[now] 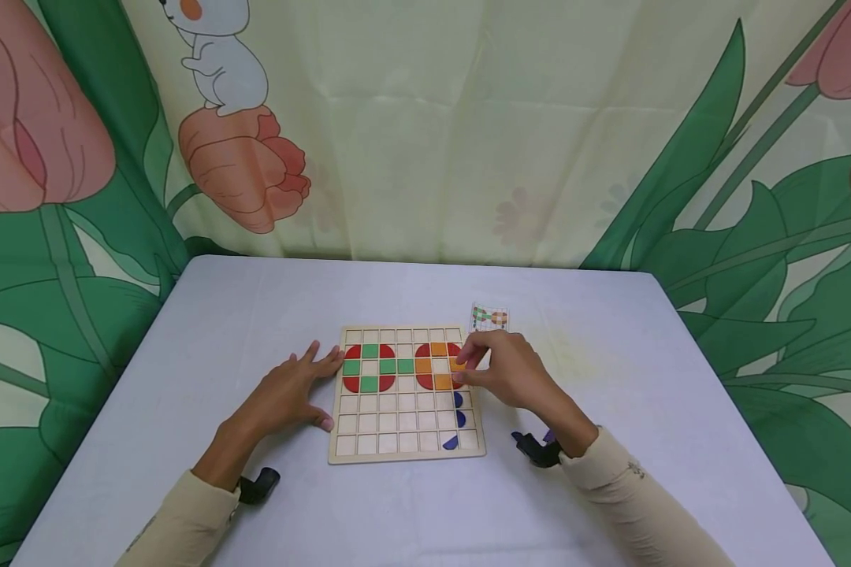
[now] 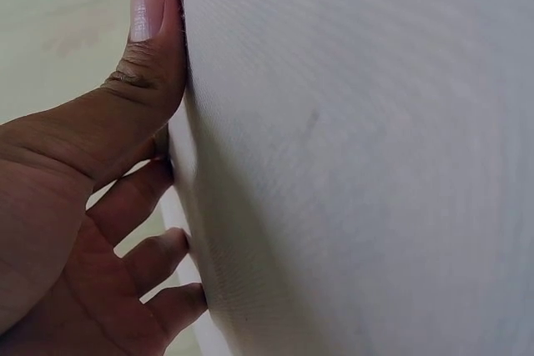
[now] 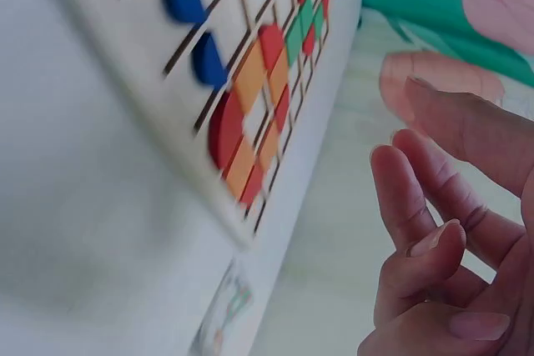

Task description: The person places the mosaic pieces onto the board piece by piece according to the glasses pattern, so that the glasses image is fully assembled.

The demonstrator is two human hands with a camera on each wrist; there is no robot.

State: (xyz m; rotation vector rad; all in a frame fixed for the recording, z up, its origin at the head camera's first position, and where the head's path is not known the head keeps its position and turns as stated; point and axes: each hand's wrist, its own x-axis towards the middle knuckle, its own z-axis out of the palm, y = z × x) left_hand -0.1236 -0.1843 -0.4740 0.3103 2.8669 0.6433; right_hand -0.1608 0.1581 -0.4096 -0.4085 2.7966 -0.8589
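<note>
A square wooden grid board (image 1: 406,458) lies on the table. Red rounded pieces and green square tiles (image 1: 387,366) form a ring on its left. Red pieces with orange square tiles (image 1: 438,349) form another at the right. Several blue rounded pieces, one a half-round piece (image 1: 450,442), sit down the right column. My left hand (image 1: 294,390) spreads its fingers along the board's left edge, the thumb (image 2: 150,18) touching it. Over the right ring, my right hand (image 1: 514,368) hovers with fingers loosely bent; the right wrist view shows nothing held in its fingers (image 3: 400,198).
A small pattern card (image 1: 490,317) lies behind the board's right corner, partly covered by my right hand. White cloth covers the table (image 1: 411,520). A printed curtain (image 1: 425,157) hangs behind it. Black devices (image 1: 258,486) are worn at both wrists.
</note>
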